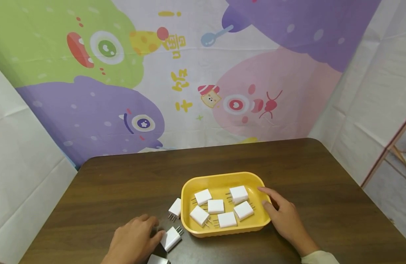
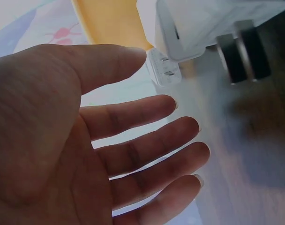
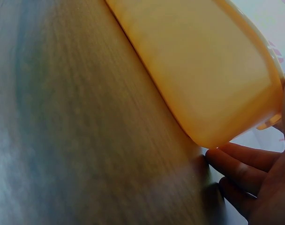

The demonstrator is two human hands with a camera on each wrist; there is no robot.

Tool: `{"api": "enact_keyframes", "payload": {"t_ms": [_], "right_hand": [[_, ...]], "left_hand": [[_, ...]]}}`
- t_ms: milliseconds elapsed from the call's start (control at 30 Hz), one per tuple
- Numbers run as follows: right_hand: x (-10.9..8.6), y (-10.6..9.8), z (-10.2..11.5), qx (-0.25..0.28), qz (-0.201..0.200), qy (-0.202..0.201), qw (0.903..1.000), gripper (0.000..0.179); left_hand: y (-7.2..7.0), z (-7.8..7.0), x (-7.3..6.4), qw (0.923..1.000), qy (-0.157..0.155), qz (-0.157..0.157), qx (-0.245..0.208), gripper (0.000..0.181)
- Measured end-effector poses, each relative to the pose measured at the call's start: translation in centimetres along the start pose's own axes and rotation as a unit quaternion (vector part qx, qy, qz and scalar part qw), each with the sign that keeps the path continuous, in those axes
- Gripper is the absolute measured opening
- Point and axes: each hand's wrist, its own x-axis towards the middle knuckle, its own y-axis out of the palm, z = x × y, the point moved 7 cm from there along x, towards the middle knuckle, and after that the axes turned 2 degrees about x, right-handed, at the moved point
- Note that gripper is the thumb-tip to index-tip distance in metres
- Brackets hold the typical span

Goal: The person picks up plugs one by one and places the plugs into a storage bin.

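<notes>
My left hand is held low over the table, its fingers loosely spread in the left wrist view. Its thumb tip lies right at a white charger plug, whose prongs point away; the same plug looms large in the left wrist view. A second white charger plug lies against the yellow basket, and a third is partly cut off at the bottom edge. On the right, my right hand holds the basket's end, thumb at the rim and other fingers low on the outer wall.
Several white charger plugs lie scattered inside the basket, prongs in different directions. Everything stands on a dark wooden table, backed by a cartoon-printed cloth. White cloth hangs at the right side.
</notes>
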Motion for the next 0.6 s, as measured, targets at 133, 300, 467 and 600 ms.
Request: {"api": "enact_keyframes", "payload": {"t_ms": [133, 300, 467, 600], "right_hand": [[-0.01, 0.03, 0.04, -0.003, -0.001, -0.005, 1.0000, 0.035], [-0.04, 0.05, 0.07, 0.000, 0.001, -0.008, 1.0000, 0.035], [-0.02, 0.05, 0.00, 0.005, 0.003, -0.005, 1.0000, 0.035], [0.00, 0.08, -0.12, 0.004, 0.004, 0.000, 1.0000, 0.035]], "left_hand": [[0.48, 0.26, -0.10, 0.9998, -0.003, 0.017, -0.007, 0.029], [0.99, 0.61, -0.14, 0.9991, 0.000, 0.039, -0.017, 0.034], [1.08, 0.68, -0.39, 0.9995, 0.016, 0.021, -0.019, 0.038], [1.13, 0.49, -0.47, 0.9995, 0.020, 0.014, -0.019, 0.039]]}}
